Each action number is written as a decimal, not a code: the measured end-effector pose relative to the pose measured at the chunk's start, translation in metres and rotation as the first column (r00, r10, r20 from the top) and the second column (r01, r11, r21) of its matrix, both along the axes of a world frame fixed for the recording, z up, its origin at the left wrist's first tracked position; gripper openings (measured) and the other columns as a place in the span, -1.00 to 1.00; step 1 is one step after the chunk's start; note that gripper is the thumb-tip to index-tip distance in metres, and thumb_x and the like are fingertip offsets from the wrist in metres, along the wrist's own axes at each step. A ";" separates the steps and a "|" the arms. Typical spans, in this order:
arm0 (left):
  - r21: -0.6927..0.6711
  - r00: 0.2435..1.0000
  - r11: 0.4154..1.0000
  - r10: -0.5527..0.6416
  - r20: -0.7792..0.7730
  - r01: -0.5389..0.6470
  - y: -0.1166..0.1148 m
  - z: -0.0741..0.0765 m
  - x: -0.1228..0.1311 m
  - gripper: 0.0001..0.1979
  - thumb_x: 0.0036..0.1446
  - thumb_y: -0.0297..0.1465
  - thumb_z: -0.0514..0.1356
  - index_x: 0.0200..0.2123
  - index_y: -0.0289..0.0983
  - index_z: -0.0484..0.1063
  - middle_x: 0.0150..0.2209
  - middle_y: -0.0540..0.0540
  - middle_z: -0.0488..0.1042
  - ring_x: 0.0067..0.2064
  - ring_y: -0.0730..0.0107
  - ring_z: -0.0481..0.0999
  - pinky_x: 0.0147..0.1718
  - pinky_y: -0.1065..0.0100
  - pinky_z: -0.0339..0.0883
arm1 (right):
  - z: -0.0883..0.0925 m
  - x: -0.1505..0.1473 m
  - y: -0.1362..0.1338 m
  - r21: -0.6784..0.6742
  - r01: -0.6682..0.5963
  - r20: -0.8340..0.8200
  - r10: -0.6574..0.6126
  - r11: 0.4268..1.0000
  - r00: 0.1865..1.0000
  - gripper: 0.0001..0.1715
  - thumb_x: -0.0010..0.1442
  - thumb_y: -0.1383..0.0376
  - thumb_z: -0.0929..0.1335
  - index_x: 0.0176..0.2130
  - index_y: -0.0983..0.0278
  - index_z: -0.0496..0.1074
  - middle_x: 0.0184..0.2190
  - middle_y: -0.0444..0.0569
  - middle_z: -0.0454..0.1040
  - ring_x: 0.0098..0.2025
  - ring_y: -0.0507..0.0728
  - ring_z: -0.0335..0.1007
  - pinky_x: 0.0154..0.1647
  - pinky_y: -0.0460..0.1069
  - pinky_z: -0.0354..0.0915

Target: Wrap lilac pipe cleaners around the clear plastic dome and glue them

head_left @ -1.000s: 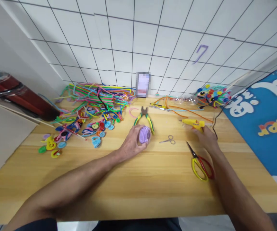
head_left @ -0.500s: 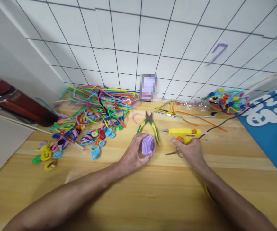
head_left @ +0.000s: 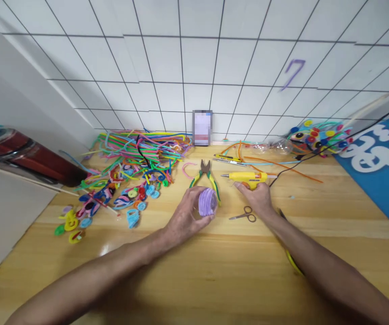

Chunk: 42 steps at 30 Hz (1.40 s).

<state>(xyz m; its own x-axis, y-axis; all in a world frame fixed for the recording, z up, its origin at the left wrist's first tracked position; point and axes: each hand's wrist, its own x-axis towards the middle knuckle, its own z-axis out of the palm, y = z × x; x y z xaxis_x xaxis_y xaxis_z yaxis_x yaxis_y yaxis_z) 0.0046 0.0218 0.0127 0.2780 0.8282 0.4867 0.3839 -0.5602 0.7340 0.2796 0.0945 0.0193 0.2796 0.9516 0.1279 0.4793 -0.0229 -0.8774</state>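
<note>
Curled around a purple coiled pipe-cleaner cup [head_left: 208, 202] with a clear rounded surface showing, my left hand [head_left: 188, 208] holds it sideways above the table. My right hand [head_left: 258, 198] is closed on the handle of a yellow hot glue gun [head_left: 245, 177], whose nozzle points left. Its trigger and grip are mostly covered by my fingers. Between the hands, small scissors [head_left: 244, 215] lie on the wood. Just behind the purple cup are green-and-yellow pliers [head_left: 205, 168], jaws toward the wall, with a pink pipe-cleaner curl [head_left: 185, 170] beside them.
Pipe cleaners [head_left: 140, 149] and small coiled shapes [head_left: 133, 218] spread across the left. A dark red cylinder [head_left: 39, 155] leans there. A phone [head_left: 202, 127] stands against the tiled wall. The black cord [head_left: 316, 155] runs right, past a button-covered craft [head_left: 319, 139] and blue mat [head_left: 384, 180].
The right hand and glue gun have shifted toward the wall, uncovering the scissors' handles. The left hand keeps its hold on the purple cup, and the camera view has tilted slightly.
</note>
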 end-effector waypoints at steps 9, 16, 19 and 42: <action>0.047 0.986 0.992 0.123 -0.109 -0.118 0.029 -0.016 0.002 -0.21 0.14 -0.36 0.50 0.38 -0.12 0.29 0.30 -0.26 0.54 0.35 -0.11 0.55 0.38 -0.20 0.44 | 0.047 -0.019 -0.021 -0.007 -0.026 -0.095 0.025 1.000 0.995 -0.42 -0.12 -0.13 0.60 -0.59 0.15 0.32 -0.58 -0.10 0.48 -0.51 0.08 0.33 -0.47 -0.02 0.37; -0.043 0.999 0.999 0.015 -0.038 -0.017 0.027 -0.010 -0.004 -0.25 0.26 -0.32 0.44 0.42 -0.12 0.24 0.33 -0.29 0.49 0.37 -0.09 0.51 0.40 -0.19 0.41 | 0.027 -0.040 -0.041 -0.066 -0.134 -0.087 0.129 0.989 0.988 -0.51 -0.05 -0.08 0.57 -0.58 0.18 0.41 -0.61 -0.10 0.50 -0.54 0.10 0.41 -0.49 -0.02 0.39; -0.061 1.000 0.998 -0.013 -0.005 0.012 0.025 -0.008 -0.005 -0.25 0.30 -0.28 0.43 0.45 -0.10 0.21 0.34 -0.29 0.47 0.40 -0.10 0.50 0.42 -0.19 0.39 | 0.020 -0.034 -0.040 0.007 -0.200 -0.074 0.200 0.980 0.977 -0.66 0.03 0.01 0.57 -0.40 0.19 0.53 -0.54 -0.12 0.56 -0.52 0.11 0.44 -0.46 -0.01 0.43; -0.183 1.000 0.983 -0.006 0.028 0.011 0.024 -0.011 -0.009 -0.20 0.34 -0.20 0.42 0.49 -0.05 0.12 0.45 -0.30 0.33 0.49 -0.10 0.40 0.46 -0.20 0.38 | 0.009 -0.013 -0.034 0.072 -0.331 0.037 0.329 0.941 0.944 -0.70 0.22 0.01 0.49 -0.19 0.16 0.52 -0.48 -0.14 0.54 -0.43 0.15 0.47 -0.39 0.00 0.38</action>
